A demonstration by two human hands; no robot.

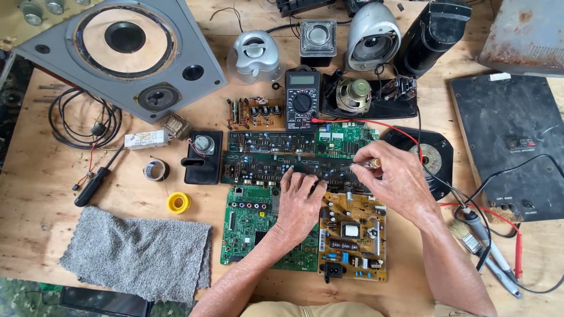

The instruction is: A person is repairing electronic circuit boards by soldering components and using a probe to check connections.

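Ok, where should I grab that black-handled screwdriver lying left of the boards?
Take the black-handled screwdriver by its thick handle at the lower-left end, coming from above. It lies flat and diagonal on the wooden table, so set the fingers across the handle; the thin shaft points up-right toward the white box.

Pale plywood benchtop fills nearly the whole view from my feed, grain and scuffs visible, a seam near left edge. Light even and soft, daylight-like, w/ short weak shadows. Bottom left corner shows a strip of green patterned floor. No walls or windows in shot.
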